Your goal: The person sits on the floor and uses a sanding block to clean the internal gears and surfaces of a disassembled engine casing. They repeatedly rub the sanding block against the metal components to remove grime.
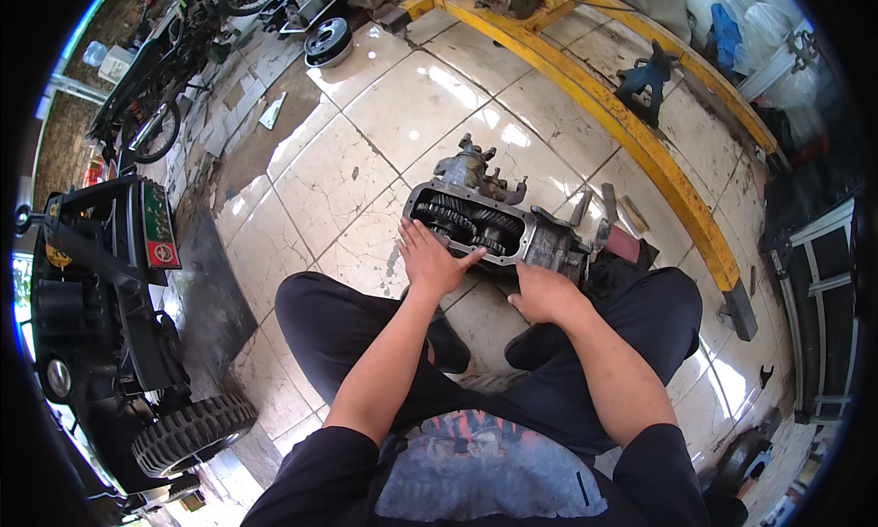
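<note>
In front of me on the tiled floor lies a metal gearbox housing (pixel 554 247), its long opening facing up. Toothed gears (pixel 449 215) on shafts show inside it. My left hand (pixel 433 261) rests on the near left rim, fingers spread and thumb out to the right along the edge. At the near right corner, my right hand (pixel 547 292) touches the flange with a fingertip; its other fingers are partly hidden under the hand. A cast fitting (pixel 466 165) with levers sticks out from the housing's far side.
A yellow steel frame (pixel 603 115) curves past on the right, beside a dark blue jack stand (pixel 645 81). Loose metal bars (pixel 609 202) and a reddish block (pixel 621 244) lie right of the housing. A vehicle with a knobby tyre (pixel 195 434) stands left; motorcycle parts (pixel 154 130) lie beyond.
</note>
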Available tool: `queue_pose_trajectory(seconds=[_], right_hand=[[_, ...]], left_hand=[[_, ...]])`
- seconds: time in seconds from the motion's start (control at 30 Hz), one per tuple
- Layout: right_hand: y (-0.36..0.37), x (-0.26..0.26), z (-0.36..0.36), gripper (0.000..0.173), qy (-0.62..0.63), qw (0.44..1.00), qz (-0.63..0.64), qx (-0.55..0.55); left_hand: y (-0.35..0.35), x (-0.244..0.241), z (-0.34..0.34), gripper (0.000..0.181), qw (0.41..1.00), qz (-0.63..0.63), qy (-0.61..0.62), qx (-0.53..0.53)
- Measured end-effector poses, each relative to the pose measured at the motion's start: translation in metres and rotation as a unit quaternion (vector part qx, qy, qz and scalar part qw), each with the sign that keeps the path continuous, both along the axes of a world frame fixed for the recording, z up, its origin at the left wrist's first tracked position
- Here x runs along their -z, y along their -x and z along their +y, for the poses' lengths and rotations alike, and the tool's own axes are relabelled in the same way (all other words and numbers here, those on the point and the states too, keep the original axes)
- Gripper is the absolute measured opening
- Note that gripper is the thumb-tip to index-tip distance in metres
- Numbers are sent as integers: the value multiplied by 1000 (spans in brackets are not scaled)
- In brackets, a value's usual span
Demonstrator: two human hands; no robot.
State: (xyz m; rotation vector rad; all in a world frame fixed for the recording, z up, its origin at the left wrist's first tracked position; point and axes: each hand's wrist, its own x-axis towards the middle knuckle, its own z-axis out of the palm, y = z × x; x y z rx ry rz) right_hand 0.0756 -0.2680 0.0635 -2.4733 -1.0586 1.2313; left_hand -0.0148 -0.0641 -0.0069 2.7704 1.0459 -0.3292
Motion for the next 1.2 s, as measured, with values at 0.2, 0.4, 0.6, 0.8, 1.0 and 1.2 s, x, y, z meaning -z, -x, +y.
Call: queue_pose_trajectory(seconds=[0.2, 0.4, 0.6, 0.8, 1.0, 1.2], right_hand=[[2, 0, 2, 77, 1, 1000, -8, -23], [1, 8, -6, 78, -13, 1000, -3, 2], [2, 10, -3, 78, -6, 1000, -13, -20], [0, -3, 6, 78, 11, 1000, 4, -10], [3, 8, 3, 79, -1, 1000, 5, -27], [1, 10, 9, 80, 10, 999, -3, -32]], left_hand=[[-14, 20, 53, 132, 996, -83, 32, -16], [13, 28, 48, 75, 995, -60, 66, 33], [3, 43, 73, 64, 989, -134, 61, -18], [11, 51, 64, 60, 980, -186, 67, -28], [5, 49, 91, 61, 987, -139, 74, 25], [15, 45, 81, 64, 990, -116, 80, 10]])
